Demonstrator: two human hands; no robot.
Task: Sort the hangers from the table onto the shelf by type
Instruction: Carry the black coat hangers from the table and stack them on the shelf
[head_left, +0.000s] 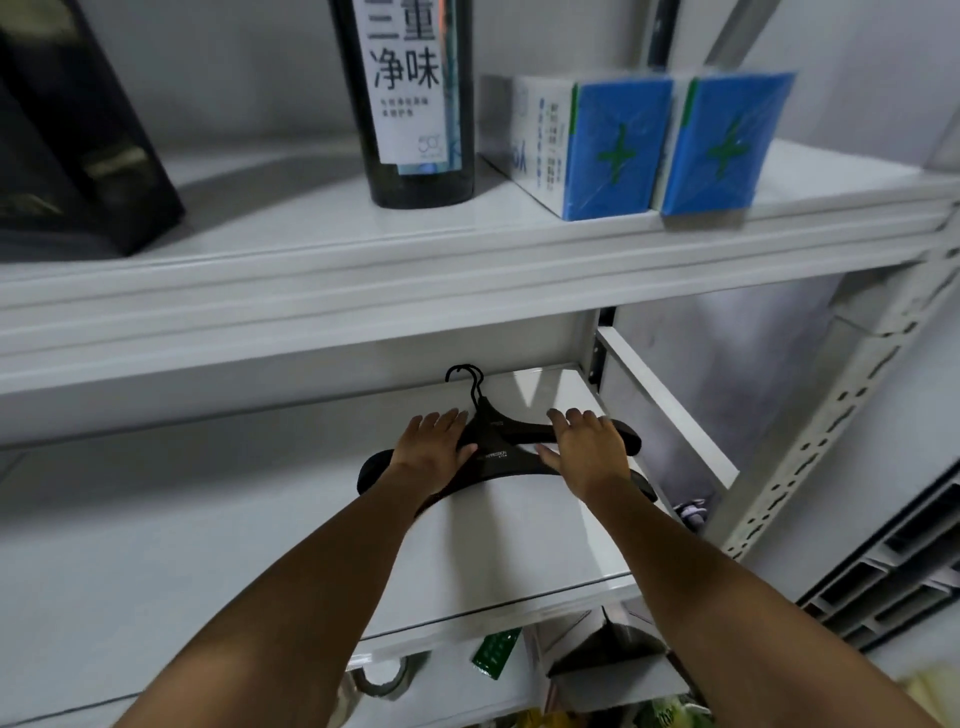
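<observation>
I am laying both palms flat on the black hangers (501, 452), which are lying on the middle shelf (519, 545) toward its right end. My left hand (434, 441) is resting on the left shoulder of the pair and my right hand (589, 447) on the right shoulder. The fingers of both are straight and slightly spread, curling round nothing. The printed necks are showing between my two thumbs.

Two hooks (465, 376) are poking out just beyond my left fingertips, nearly overlapping, so I am judging that two hangers of one type are stacked here. To do this well, I am aiming for light, even pressure on both sides, nudging the top hanger until its arms are covering the one beneath. Just beyond my right hand a side rail (665, 405) is closing off the shelf, so I am avoiding any push that way.
</observation>
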